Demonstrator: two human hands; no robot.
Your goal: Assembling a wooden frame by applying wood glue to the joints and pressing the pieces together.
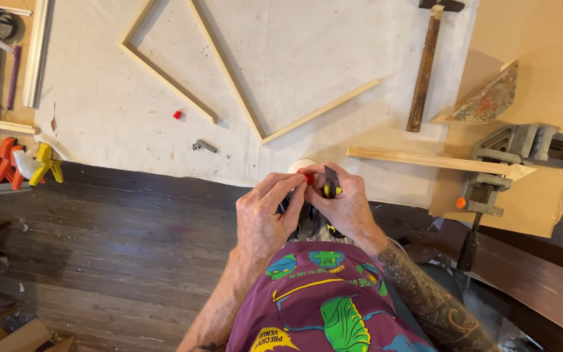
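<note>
Small yellow-and-black tool [331,184], pinched upright in the right hand [343,205], fingers curled tight around it, just off the near edge of the workbench [99,111] and above the purple printed shirt [320,306]. Left hand [265,218] pressed against the right, its fingertips closed on a small red piece [309,178] touching the tool's side. Round pale object [301,164] partly hidden just behind both hands, kind unclear.

On the bench's white sheet, well apart from the hands: thin wooden strips joined into an angled frame [229,78], a second small red piece [177,115] near the frame's lower edge, a little grey metal part [204,146] just below that. Hammer [425,65] with wooden handle lying to the right of the frame, head pointing away. Loose wooden strip [425,158] beside a grey metal corner clamp [509,156] on a tan board [542,65]. Orange and yellow spring clamps [14,163] clustered at the far left edge. Dark wooden floor [99,261] below.
</note>
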